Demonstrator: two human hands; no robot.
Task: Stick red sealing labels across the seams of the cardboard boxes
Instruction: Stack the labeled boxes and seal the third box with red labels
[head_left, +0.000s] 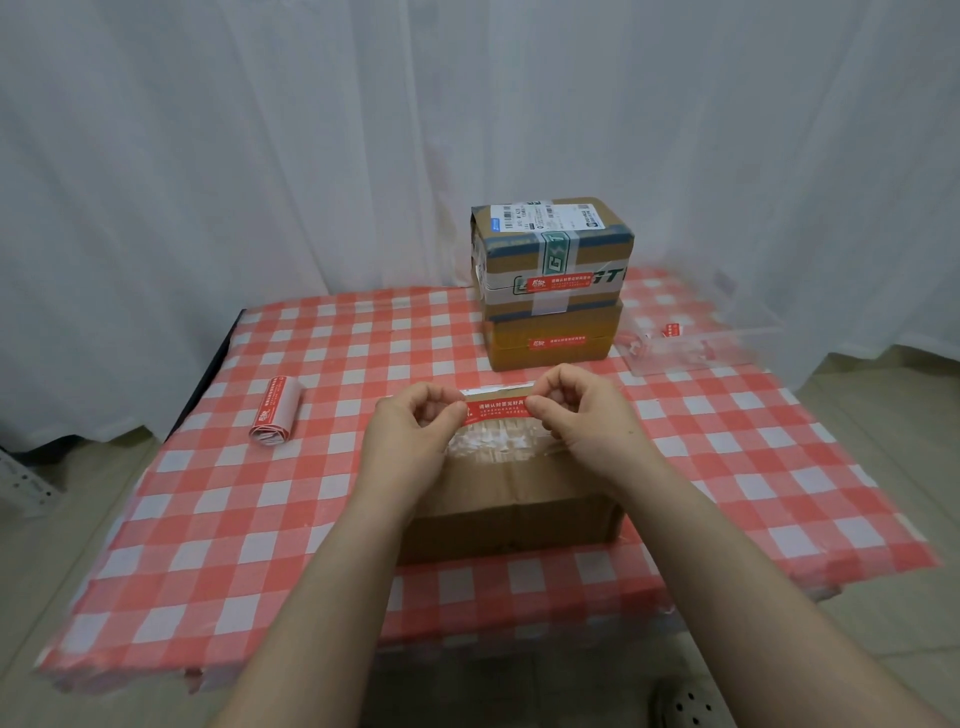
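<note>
Together, left hand (410, 431) and right hand (582, 415) — fingers curled — pinch red label (496, 410) ends above box (511, 493).

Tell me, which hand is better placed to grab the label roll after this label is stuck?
Probably the left hand: the roll lies on its side of the table, while the right hand would have to cross the box. Both now pinch the red label.

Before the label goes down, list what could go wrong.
1. The red label, pinched at its ends by the left hand and right hand, is held over crinkled clear tape on the near box; it may bond poorly or wrinkle.
2. Nothing steadies the box, so pressing could shift it and skew the label.
</note>
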